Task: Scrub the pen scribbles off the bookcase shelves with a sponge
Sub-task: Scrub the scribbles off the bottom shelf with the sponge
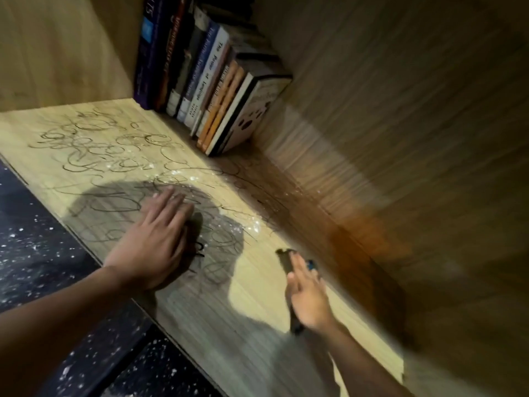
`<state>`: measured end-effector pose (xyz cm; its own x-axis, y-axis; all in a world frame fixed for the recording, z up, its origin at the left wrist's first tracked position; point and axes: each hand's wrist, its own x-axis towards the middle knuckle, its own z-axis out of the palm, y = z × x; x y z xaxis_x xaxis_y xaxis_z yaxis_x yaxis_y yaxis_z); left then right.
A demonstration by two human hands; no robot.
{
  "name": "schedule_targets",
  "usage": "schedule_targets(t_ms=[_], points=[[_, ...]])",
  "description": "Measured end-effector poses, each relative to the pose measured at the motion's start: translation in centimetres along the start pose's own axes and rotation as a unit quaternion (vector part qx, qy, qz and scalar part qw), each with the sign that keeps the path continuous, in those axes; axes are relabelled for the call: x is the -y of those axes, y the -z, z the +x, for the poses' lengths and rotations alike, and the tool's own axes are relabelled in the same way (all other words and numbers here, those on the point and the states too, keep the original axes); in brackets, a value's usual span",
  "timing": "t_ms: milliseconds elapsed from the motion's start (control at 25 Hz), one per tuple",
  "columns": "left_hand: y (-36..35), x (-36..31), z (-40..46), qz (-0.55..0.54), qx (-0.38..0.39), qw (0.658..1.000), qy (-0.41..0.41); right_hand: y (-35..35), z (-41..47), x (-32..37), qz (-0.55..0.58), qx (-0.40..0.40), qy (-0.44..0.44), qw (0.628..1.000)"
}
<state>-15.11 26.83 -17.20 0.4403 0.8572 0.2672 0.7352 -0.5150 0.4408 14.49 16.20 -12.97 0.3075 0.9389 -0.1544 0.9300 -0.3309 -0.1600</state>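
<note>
Dark pen scribbles (114, 156) loop across the light wooden bookcase shelf (257, 285), with white flecks of foam or powder among them. My left hand (154, 242) lies flat on the shelf over the scribbles, fingers straight and spread, holding nothing. To the right, my right hand (307, 296) rests on top of a dark sponge (284, 259) with a blue part (312, 265), fingers stretched along it and pressing it against the shelf. The hand is motion-blurred and covers most of the sponge.
A row of books (206, 81) stands at the back of the shelf, leaning against the wooden back panel (400, 138). A side panel (57, 47) closes the left. Below the shelf's front edge is a dark speckled floor (43, 253).
</note>
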Motion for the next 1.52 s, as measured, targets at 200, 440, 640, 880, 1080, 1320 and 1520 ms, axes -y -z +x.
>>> schedule_targets(t_ms=[200,440,640,880,1080,1320,1520], points=[[0.0,-0.1,0.3,-0.001,0.029,0.999,-0.036,-2.7,-0.2,8.6,-0.011,0.024,0.075,0.997],[-0.1,-0.3,0.2,0.034,-0.013,0.999,-0.021,-0.3,-5.0,3.9,-0.042,0.097,0.163,0.981],[-0.1,-0.4,0.0,0.019,-0.011,0.999,-0.033,-2.2,-1.3,5.5,-0.031,0.004,-0.036,0.999],[-0.1,-0.4,0.3,0.029,-0.011,0.999,-0.045,-5.2,-8.3,10.7,-0.009,0.021,0.334,0.942],[-0.3,-0.2,0.3,0.029,-0.016,0.999,-0.041,-1.2,-1.9,-0.1,0.000,0.013,0.039,0.999],[-0.8,0.3,0.3,0.016,-0.001,0.999,-0.039,-3.5,-6.1,13.9,0.036,0.054,0.162,0.985],[-0.4,0.3,0.0,0.006,-0.015,1.000,-0.010,-1.1,-5.6,8.0,-0.006,0.087,0.123,0.989]])
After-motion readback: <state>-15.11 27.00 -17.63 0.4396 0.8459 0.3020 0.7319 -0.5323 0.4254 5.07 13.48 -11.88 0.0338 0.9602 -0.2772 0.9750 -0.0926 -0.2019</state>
